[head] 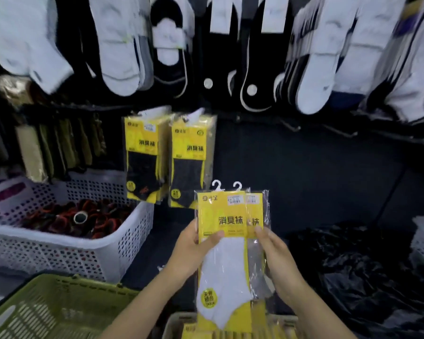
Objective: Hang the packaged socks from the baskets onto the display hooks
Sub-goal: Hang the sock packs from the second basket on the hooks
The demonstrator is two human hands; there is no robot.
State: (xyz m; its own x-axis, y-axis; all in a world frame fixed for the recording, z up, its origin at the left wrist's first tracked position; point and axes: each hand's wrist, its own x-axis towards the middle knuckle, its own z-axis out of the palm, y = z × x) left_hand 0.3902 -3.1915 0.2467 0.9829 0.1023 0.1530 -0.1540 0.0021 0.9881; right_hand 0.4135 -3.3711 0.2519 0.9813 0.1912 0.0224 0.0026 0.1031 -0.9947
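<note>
Display wall (304,167) fills the view: loose socks (118,45) in a row up top, dark panel below. White basket (59,250) on the left holds dark and red items, green basket (47,311) sits lower left, and a third basket (171,324) at the bottom edge has more yellow packs. Black bag (353,265) lies on the right. Two hung packs (145,155) are already up, side by side at mid-left. The task's thing is the held packs (228,241): two white-sock packs, fanned, upright, in front of the panel just above the bottom basket. Left hand (194,248) grip: thumb across the front card, fingers behind. Right hand (277,258) grip: fingers pinching the rear pack's edge. Both hanger hooks (217,185) point up, close together. Risks: the film is slick, so the rear pack could slide out if the right grip eases. The two hangers may snag each other, or both go onto one display hook crooked. The target hook is blurred, so I can't tell how much clearance there is.
</note>
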